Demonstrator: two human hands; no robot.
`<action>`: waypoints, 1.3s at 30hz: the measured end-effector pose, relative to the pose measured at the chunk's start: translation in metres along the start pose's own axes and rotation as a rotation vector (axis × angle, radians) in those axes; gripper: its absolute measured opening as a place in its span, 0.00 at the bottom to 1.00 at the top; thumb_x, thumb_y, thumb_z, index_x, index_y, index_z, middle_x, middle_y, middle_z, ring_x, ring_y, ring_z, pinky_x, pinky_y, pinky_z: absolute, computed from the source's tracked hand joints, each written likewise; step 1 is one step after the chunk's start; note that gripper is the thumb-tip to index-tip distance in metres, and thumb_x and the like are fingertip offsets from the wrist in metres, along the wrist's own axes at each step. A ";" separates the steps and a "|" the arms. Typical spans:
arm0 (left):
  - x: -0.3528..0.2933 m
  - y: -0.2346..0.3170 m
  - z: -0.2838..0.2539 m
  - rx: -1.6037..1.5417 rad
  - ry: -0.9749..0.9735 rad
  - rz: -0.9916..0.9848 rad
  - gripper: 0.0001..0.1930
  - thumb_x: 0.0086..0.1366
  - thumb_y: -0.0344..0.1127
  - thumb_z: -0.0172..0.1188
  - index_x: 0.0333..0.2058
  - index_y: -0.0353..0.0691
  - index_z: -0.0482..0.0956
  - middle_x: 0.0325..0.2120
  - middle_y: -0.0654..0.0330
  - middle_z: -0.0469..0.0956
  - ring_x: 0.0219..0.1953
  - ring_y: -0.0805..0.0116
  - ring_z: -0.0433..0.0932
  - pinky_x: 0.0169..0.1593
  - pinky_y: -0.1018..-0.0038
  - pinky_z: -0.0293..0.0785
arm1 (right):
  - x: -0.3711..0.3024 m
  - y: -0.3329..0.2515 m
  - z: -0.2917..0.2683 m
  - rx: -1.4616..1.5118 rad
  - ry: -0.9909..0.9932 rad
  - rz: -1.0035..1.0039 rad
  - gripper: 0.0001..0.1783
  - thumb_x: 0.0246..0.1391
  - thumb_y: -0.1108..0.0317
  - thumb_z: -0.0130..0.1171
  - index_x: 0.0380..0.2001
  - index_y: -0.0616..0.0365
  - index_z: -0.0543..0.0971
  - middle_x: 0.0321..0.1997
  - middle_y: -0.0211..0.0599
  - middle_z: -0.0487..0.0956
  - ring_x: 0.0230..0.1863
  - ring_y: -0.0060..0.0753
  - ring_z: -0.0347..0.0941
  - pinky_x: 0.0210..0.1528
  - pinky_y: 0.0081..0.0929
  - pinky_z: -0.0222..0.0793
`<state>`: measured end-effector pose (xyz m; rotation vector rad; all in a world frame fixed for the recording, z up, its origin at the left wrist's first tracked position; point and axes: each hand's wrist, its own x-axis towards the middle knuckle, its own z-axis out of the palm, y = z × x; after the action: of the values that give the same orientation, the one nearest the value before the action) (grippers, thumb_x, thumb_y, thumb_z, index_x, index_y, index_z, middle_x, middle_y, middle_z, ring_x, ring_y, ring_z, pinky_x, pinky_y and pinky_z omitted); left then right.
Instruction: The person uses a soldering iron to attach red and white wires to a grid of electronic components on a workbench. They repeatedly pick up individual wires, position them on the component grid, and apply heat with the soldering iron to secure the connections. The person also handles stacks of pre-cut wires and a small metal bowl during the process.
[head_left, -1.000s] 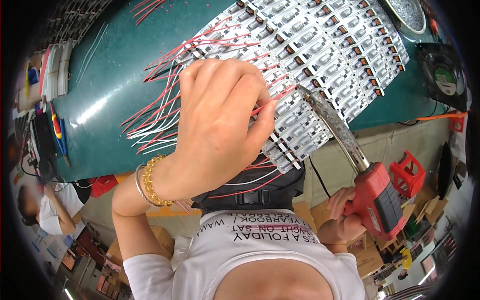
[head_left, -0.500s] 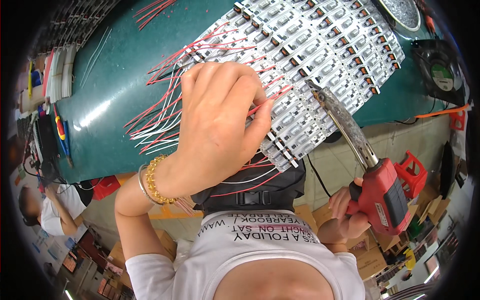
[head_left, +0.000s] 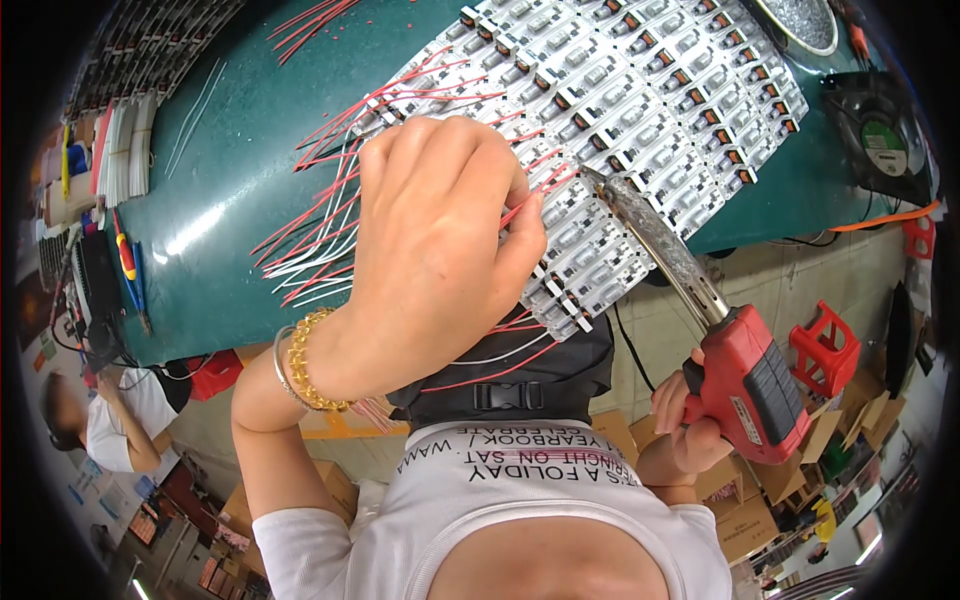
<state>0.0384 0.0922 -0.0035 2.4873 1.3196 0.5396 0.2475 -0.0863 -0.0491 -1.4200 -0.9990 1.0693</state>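
My left hand (head_left: 430,235) is closed, thumb and forefinger pinching a red wire (head_left: 512,213) over a panel of small white circuit boards (head_left: 655,115). Down at the right, my right hand (head_left: 692,425) grips a red soldering gun (head_left: 752,385) by its handle. The gun's long, darkened metal barrel (head_left: 655,230) points up and left. Its tip lies over the boards, close to the ends of several red wires; whether it touches them I cannot tell. Red and white wires (head_left: 310,240) stick out past the panel's left edge, partly hidden behind my left hand.
The panel lies on a green table (head_left: 215,290). At its right stand a metal dish (head_left: 805,25) and a black fan (head_left: 880,140). Loose red wires (head_left: 310,22) lie at the back; a red-yellow screwdriver (head_left: 124,257) is at left. A co-worker (head_left: 125,420) sits beyond, lower left.
The soldering gun has moved left and slightly up, bringing its tip nearer to the pinched wire. My left hand has stayed almost in place.
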 end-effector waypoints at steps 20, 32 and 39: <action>0.003 0.001 -0.007 -0.012 -0.059 -0.007 0.06 0.48 0.25 0.61 0.23 0.39 0.71 0.30 0.60 0.73 0.35 0.62 0.69 0.41 0.70 0.60 | -0.001 0.009 -0.008 0.184 -0.020 -0.044 0.47 0.50 0.37 0.51 0.52 0.76 0.60 0.08 0.25 0.64 0.08 0.20 0.59 0.14 0.18 0.58; 0.004 0.002 -0.010 -0.002 -0.039 0.007 0.05 0.48 0.24 0.62 0.23 0.37 0.73 0.30 0.59 0.75 0.33 0.62 0.71 0.40 0.71 0.63 | 0.009 -0.008 0.003 0.162 -0.049 0.005 0.47 0.50 0.35 0.48 0.53 0.74 0.59 0.08 0.25 0.63 0.08 0.20 0.58 0.15 0.19 0.59; 0.005 0.008 -0.022 -0.135 0.090 0.020 0.04 0.49 0.24 0.63 0.21 0.36 0.76 0.17 0.62 0.74 0.21 0.68 0.71 0.38 0.73 0.63 | 0.004 -0.007 0.001 0.202 0.088 -0.009 0.47 0.50 0.34 0.46 0.52 0.73 0.59 0.08 0.24 0.63 0.08 0.20 0.58 0.15 0.18 0.60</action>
<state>0.0375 0.0933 0.0200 2.3941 1.2477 0.7282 0.2475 -0.0819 -0.0428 -1.2855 -0.8099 1.0604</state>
